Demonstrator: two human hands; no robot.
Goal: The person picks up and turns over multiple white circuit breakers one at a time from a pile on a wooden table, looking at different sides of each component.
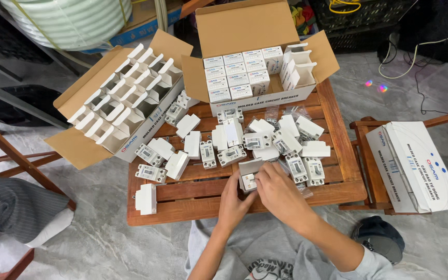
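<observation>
Head view, looking down on a low slatted wooden table (193, 199). Nearest the viewer, both hands meet at the table's front edge: left hand (234, 199) and right hand (281, 194) side by side, fingers curled together around a small white carton (248, 173) with its flap up. A white circuit breaker (249, 182) sits partly inside it; how far in, cannot tell. Left hand cups the carton from below-left; right hand grips from the right, fingers over its top. A lone white breaker (146, 199) stands apart at the front left corner. Just beyond the hands, a loose pile of breakers (257, 140) and folded white sleeves covers the middle of the table, crowding close to the carton on its far and right sides. Far left, an open cardboard box (123, 106) tilted off the table edge, holding empty white cartons with flaps open. Far centre, a second open box (257, 67) with rows of closed white cartons, a few open at its right end. To the right, on a separate wooden stand, a closed white box (416, 166). Floor is grey marble (99, 243).
</observation>
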